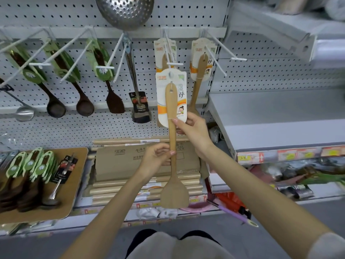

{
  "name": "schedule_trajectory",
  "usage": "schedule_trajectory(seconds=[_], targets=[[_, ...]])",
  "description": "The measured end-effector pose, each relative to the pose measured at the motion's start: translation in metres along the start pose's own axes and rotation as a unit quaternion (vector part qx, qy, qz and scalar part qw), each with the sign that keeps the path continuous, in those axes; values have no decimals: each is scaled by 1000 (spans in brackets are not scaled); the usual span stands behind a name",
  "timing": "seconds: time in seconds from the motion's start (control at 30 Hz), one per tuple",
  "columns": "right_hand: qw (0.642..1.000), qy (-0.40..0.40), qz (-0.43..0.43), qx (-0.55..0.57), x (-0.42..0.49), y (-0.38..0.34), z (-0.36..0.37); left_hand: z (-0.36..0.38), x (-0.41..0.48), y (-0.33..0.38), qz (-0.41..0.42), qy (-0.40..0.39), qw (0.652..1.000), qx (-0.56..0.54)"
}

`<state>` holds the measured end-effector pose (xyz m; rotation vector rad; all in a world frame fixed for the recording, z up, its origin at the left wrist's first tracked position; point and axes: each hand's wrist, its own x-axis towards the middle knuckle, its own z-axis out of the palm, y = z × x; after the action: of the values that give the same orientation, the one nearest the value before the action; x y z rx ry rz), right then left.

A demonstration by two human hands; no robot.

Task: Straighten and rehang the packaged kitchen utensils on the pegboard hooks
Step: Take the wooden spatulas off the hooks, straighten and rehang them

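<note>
Holding a packaged bamboo spatula [172,128] upright in front of the pegboard [74,15], the person grips it with both hands. The left hand [158,156] has its fingers curled round the handle below the backing card [182,101]. The right hand [196,131] pinches the handle at the card's lower edge, thumb in front and fingers behind. The card's hang hole sits just below the front tip of a white hook [174,63] near the pegboard's right edge. I cannot tell whether the wire has entered it.

To do this step well, the right hand should probably steer the card top so the hole meets the hook tip squarely. The left hand can keep the blade from swinging. The card should then slide back flush against the matching spatulas already hanging there, facing forward.

At the left end of the shelf below, a wooden tray [78,165] holds a heap of green-carded dark spoons [37,165]. A steel ladle [54,193] lies at the tray's right edge. Beside the tray, a cardboard box [121,161] lies on stacked rolling pins [121,189].
</note>
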<state>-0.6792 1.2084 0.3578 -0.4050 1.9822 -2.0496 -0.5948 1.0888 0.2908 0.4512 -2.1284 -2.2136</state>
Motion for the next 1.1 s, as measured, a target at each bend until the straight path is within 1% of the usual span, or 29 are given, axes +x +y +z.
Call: schedule_trajectory(seconds=[0.13,0.27,0.33,0.43,0.53,0.6,0.67,0.83,1.1], targets=[[1000,-16,27,-2,-1,5,-6,-1,5,4,3,5,1000,12],[999,-4,38,-15,4,10,-12,-3,13,14,7,5,1000,25],[999,0,43,-29,7,12,-15,-3,19,22,8,7,1000,25],[996,-14,64,-57,5,22,-23,-7,30,33,17,7,999,31],[986,-50,131,-87,-7,48,-27,-12,43,43,18,1,999,46],[975,-81,188,-87,-17,68,-25,-13,52,49,14,-2,999,49],[968,-96,219,-80,-24,83,-19,-14,60,54,11,-4,999,47],[966,-62,233,-95,-17,91,-3,-17,83,64,-7,9,1000,26],[962,-23,247,-115,3,97,1,-17,107,62,-24,15,998,55]])
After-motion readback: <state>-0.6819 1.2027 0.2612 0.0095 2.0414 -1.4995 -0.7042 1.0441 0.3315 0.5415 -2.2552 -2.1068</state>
